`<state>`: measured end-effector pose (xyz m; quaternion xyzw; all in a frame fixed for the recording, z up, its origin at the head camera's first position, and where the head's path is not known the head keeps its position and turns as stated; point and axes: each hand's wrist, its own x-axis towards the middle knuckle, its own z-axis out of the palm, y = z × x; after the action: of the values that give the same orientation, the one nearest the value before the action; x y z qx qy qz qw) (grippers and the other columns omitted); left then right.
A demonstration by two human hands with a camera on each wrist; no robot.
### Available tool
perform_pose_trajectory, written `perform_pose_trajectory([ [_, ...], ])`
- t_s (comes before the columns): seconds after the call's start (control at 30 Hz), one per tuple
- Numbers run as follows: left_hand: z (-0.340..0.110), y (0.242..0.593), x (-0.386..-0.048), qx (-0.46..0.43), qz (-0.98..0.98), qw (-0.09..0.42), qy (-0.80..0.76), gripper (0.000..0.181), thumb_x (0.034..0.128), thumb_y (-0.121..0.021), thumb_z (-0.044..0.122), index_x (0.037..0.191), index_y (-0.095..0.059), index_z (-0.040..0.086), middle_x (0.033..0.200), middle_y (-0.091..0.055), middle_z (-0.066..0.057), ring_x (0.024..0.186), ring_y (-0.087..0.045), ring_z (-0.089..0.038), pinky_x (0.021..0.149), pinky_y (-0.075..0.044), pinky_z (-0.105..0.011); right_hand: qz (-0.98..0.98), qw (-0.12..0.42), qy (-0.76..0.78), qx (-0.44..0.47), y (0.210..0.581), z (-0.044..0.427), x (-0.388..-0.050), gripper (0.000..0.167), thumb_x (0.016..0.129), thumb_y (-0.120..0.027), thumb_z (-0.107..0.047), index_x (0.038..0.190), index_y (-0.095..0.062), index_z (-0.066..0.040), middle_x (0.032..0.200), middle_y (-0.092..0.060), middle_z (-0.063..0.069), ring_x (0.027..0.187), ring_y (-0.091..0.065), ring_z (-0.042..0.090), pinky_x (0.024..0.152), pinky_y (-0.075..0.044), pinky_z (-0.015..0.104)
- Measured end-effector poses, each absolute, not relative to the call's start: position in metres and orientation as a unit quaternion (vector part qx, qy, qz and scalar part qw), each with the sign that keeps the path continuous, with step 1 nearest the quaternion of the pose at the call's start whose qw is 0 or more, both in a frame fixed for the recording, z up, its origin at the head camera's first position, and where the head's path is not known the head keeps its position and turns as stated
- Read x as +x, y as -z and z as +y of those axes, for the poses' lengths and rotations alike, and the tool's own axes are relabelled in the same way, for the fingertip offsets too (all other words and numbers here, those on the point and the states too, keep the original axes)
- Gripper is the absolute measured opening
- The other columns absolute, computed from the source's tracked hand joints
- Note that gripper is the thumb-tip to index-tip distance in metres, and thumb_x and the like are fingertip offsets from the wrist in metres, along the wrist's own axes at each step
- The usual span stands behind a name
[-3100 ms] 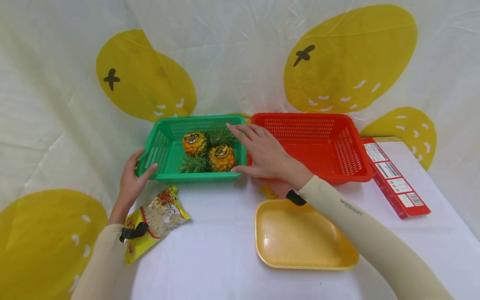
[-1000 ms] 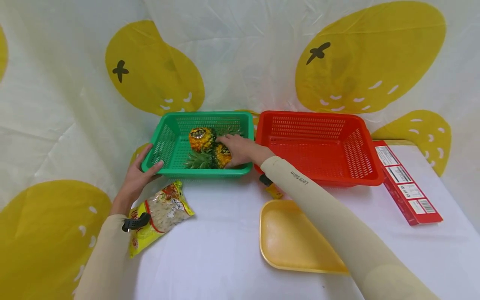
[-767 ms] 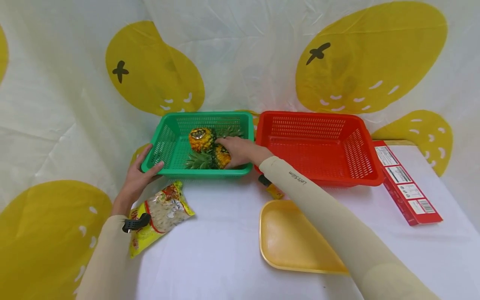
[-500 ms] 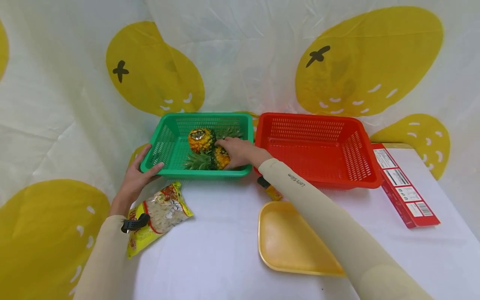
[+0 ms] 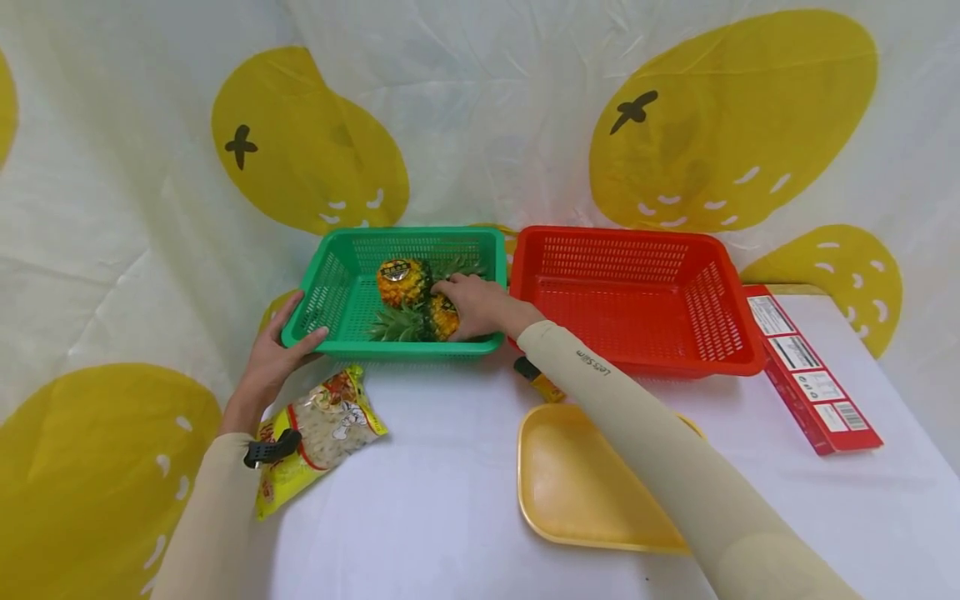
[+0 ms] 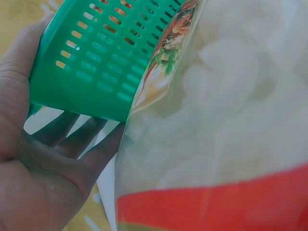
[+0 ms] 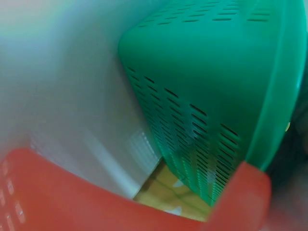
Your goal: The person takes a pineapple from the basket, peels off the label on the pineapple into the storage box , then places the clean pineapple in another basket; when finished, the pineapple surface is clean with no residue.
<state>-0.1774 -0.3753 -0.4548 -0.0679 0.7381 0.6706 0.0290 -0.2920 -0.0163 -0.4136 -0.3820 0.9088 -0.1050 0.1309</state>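
Observation:
A green basket (image 5: 405,346) stands at the back of the table with two small pineapples in it. Its left front corner is held by my left hand (image 5: 273,354), thumb at the rim; the left wrist view has fingers reaching under the basket wall (image 6: 72,82). Inside, my right hand (image 5: 476,304) grips the front right pineapple (image 5: 442,322), covering much of it. The other pineapple (image 5: 401,287) lies just behind and to its left, labelled end up. In the right wrist view the basket's outer wall (image 7: 192,62) fills the picture and the right hand's hold is hidden.
A red basket (image 5: 600,254) stands right beside the green one. In front are a yellow tray (image 5: 585,483), partly under my right forearm, and a small yellow packet (image 5: 551,389). A noodle-like yellow bag (image 5: 322,429) lies by my left wrist. A red box (image 5: 813,375) lies far right.
My right hand has moved from above the green basket's right end down into it and onto the front pineapple. Over the last second both hands stay nearly still.

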Motion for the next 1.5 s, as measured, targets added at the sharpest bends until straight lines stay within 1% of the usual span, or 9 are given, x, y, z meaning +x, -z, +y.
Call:
perform_pose_trajectory([
  [0.2,-0.38,0.464,-0.18,-0.072,0.737,0.021,-0.672,0.083,0.1027,-0.073,0.019,0.169,-0.026,0.037,0.165,-0.017,-0.016,0.116,-0.053,-0.023,0.097,-0.054,-0.041,0.906,0.121,0.118,-0.387,0.415,-0.015,-0.292,0.088,0.088,-0.085,-0.05,0.159,-0.046,-0.017,0.152,-0.048,0.013,0.132,-0.05,0.033,0.1,-0.053,0.049],
  [0.43,-0.382,0.466,-0.182,-0.07,0.732,0.019,-0.678,0.083,0.1031,-0.072,0.018,0.169,-0.026,0.037,0.165,-0.017,-0.016,0.114,-0.054,-0.022,0.093,-0.057,-0.036,0.903,0.101,0.142,-0.392,0.415,-0.011,-0.291,0.086,0.087,-0.085,-0.05,0.156,-0.048,-0.014,0.15,-0.05,0.01,0.132,-0.049,0.029,0.103,-0.051,0.044],
  [0.53,-0.382,0.467,-0.183,-0.069,0.736,0.02,-0.673,0.083,0.1033,-0.072,0.019,0.17,-0.025,0.037,0.165,-0.017,-0.017,0.114,-0.054,-0.022,0.092,-0.057,-0.034,0.9,0.101,0.155,-0.394,0.416,-0.009,-0.291,0.084,0.088,-0.085,-0.049,0.155,-0.049,-0.013,0.15,-0.05,0.01,0.132,-0.049,0.028,0.104,-0.05,0.044],
  [0.73,-0.381,0.466,-0.182,-0.066,0.739,0.015,-0.67,0.081,0.1037,-0.072,0.019,0.169,-0.027,0.037,0.164,-0.02,-0.017,0.116,-0.053,-0.022,0.093,-0.057,-0.035,0.896,0.093,0.175,-0.397,0.413,-0.007,-0.29,0.082,0.087,-0.085,-0.045,0.153,-0.051,-0.011,0.149,-0.051,0.01,0.131,-0.049,0.028,0.107,-0.048,0.043],
  [0.97,-0.381,0.467,-0.18,-0.067,0.727,0.015,-0.683,0.081,0.1038,-0.071,0.016,0.169,-0.027,0.037,0.163,-0.021,-0.019,0.117,-0.053,-0.021,0.093,-0.057,-0.035,0.898,0.086,0.176,-0.393,0.408,-0.006,-0.288,0.082,0.086,-0.086,-0.045,0.152,-0.051,-0.012,0.147,-0.052,0.009,0.128,-0.048,0.027,0.104,-0.049,0.042],
  [1.17,-0.379,0.467,-0.181,-0.073,0.736,0.014,-0.673,0.081,0.1038,-0.072,0.019,0.169,-0.026,0.036,0.163,-0.023,-0.02,0.116,-0.054,-0.02,0.094,-0.057,-0.035,0.896,0.077,0.187,-0.395,0.401,-0.004,-0.289,0.082,0.085,-0.088,-0.043,0.152,-0.052,-0.013,0.139,-0.051,0.007,0.121,-0.049,0.026,0.102,-0.049,0.04],
  [1.33,-0.379,0.466,-0.181,-0.08,0.736,0.016,-0.672,0.081,0.1041,-0.071,0.02,0.169,-0.027,0.037,0.163,-0.023,-0.019,0.116,-0.054,-0.02,0.096,-0.057,-0.038,0.894,0.074,0.187,-0.399,0.394,-0.002,-0.287,0.081,0.085,-0.087,-0.042,0.152,-0.052,-0.013,0.141,-0.051,0.009,0.122,-0.049,0.028,0.101,-0.049,0.04],
  [1.5,-0.38,0.467,-0.18,-0.076,0.741,0.018,-0.667,0.082,0.1042,-0.071,0.021,0.17,-0.024,0.036,0.165,-0.021,-0.02,0.117,-0.052,-0.02,0.096,-0.057,-0.037,0.893,0.065,0.189,-0.403,0.392,-0.001,-0.286,0.08,0.084,-0.088,-0.042,0.151,-0.053,-0.013,0.143,-0.05,0.009,0.123,-0.049,0.029,0.101,-0.049,0.042],
])
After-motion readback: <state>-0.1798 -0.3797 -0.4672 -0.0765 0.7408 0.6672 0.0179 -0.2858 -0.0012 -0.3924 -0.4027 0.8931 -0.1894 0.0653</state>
